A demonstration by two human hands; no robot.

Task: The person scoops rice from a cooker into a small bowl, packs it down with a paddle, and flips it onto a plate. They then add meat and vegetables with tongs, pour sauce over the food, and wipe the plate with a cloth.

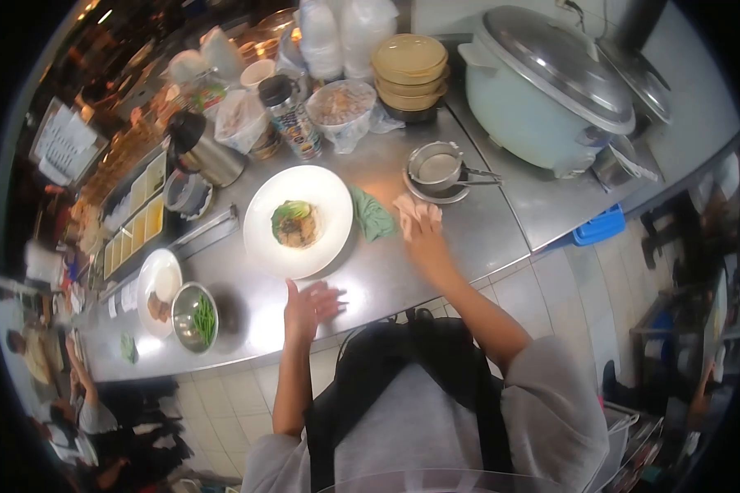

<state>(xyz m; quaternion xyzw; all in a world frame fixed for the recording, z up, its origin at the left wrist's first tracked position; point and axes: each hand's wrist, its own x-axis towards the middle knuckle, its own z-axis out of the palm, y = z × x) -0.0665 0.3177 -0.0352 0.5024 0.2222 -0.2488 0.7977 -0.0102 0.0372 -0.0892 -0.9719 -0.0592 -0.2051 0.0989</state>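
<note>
A wide white plate point(259, 234) with noodles and green leaves point(294, 222) stands on the steel counter. Just below its near rim is my left hand point(311, 308), open and holding nothing, its fingers spread. My right hand point(423, 240) grips a pink cloth point(406, 211) on the counter, right of the plate. Between plate and pink cloth lies a crumpled green cloth point(372, 215). Beyond my right hand, a small metal strainer point(436, 167) rests on a round dish.
A steel bowl of green beans point(196, 319) and a white oval plate point(158, 279) with food sit at left. Along the back stand a thermos jug point(206, 148), a printed bottle point(292, 119), stacked yellow bowls point(409, 66) and a large rice cooker point(526, 99). Other people are at far left.
</note>
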